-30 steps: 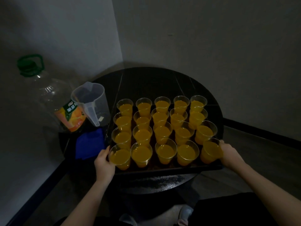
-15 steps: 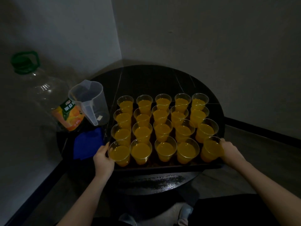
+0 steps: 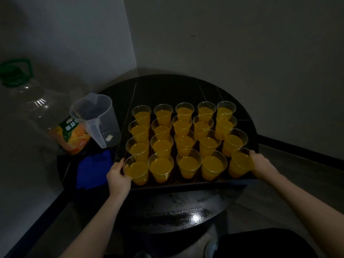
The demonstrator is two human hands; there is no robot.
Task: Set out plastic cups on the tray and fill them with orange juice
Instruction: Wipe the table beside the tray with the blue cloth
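Observation:
A dark rectangular tray [image 3: 186,183] sits on a round black table and carries several clear plastic cups [image 3: 188,165] filled with orange juice, set in rows. My left hand [image 3: 117,176] grips the tray's near left corner, thumb beside the front-left cup. My right hand [image 3: 261,165] grips the near right edge, against the front-right cup [image 3: 240,163]. A clear measuring jug [image 3: 95,118] stands empty left of the tray. Behind the jug leans a big clear juice bottle [image 3: 37,116] with a green cap.
A blue cloth [image 3: 93,170] lies on the table [image 3: 186,215] between the jug and my left hand. The table stands in a room corner, walls close behind and to the left. Dim light; the table's near edge shows a glossy reflection.
Both hands keep their hold on the tray's near corners. The view has shifted slightly; the tray looks barely moved.

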